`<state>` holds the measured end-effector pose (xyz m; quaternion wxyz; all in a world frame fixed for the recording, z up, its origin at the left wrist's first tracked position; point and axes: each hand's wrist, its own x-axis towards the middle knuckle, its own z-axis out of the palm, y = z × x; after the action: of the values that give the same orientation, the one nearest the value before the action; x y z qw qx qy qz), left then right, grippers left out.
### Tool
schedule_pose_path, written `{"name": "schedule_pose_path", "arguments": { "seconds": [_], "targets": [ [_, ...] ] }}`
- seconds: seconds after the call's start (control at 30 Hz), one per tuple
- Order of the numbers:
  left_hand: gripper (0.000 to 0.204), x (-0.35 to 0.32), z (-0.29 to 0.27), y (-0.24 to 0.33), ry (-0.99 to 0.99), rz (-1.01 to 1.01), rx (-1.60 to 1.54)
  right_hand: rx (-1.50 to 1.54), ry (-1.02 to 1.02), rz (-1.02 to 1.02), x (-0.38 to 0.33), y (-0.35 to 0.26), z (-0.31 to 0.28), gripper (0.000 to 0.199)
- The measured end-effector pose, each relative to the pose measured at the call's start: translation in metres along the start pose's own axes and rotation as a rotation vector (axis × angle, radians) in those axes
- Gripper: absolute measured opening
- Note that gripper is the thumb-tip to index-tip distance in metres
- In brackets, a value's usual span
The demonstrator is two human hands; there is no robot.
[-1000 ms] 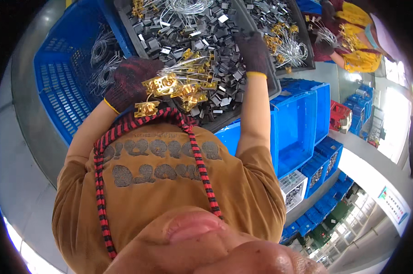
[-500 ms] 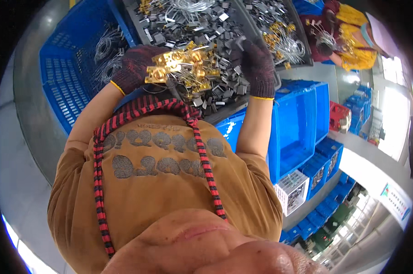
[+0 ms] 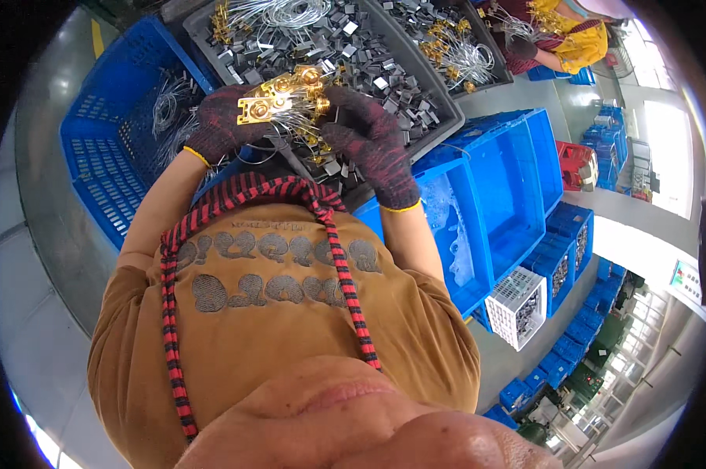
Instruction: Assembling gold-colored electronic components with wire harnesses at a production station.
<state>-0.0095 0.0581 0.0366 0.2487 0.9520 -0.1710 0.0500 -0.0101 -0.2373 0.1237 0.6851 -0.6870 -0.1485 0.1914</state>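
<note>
My left hand (image 3: 221,123), in a dark knitted glove with a yellow cuff edge, is closed on a bundle of gold-coloured metal terminals (image 3: 278,98) with thin silvery wires. The bundle is over the near part of a dark tray (image 3: 451,125) filled with small grey rectangular pieces (image 3: 368,59). My right hand (image 3: 378,148), gloved alike, is at the bundle's right side. Its fingers are curved and apart, with nothing visible between them. Whether its fingertips touch the terminals I cannot tell.
A blue mesh crate (image 3: 103,168) with wire coils stands left. Coiled wires (image 3: 286,14) lie at the tray's far end; another dark tray (image 3: 497,78) adjoins it. Blue bins (image 3: 509,195) and a white basket (image 3: 513,309) stand right. A co-worker's gloved hand (image 3: 521,47) is at far right.
My right hand has come left and nearer, from over the tray's right side to the bundle. My left hand still holds the bundle, now tilted differently. The view has shifted slightly.
</note>
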Motion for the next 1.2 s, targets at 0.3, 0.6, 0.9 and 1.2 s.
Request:
{"name": "schedule_pose_path", "arguments": {
  "seconds": [0.3,0.6,0.9,1.2],
  "targets": [
    [0.068,-0.002,0.035,-0.03,-0.002,-0.058,-0.223,0.029,0.163,-0.131,0.004,0.022,0.028,0.055],
    [0.042,0.014,-0.001,-0.002,-0.096,0.111,0.411,0.133,0.158,0.0,0.015,0.03,0.022,0.048],
    [0.044,0.021,0.027,-0.022,-0.035,0.213,0.302,0.372,0.001,-0.134,0.053,0.054,0.016,0.049],
    [0.057,0.015,0.032,-0.028,-0.139,0.09,0.43,0.585,0.03,0.094,0.029,0.021,0.026,0.045]
  ]
}}
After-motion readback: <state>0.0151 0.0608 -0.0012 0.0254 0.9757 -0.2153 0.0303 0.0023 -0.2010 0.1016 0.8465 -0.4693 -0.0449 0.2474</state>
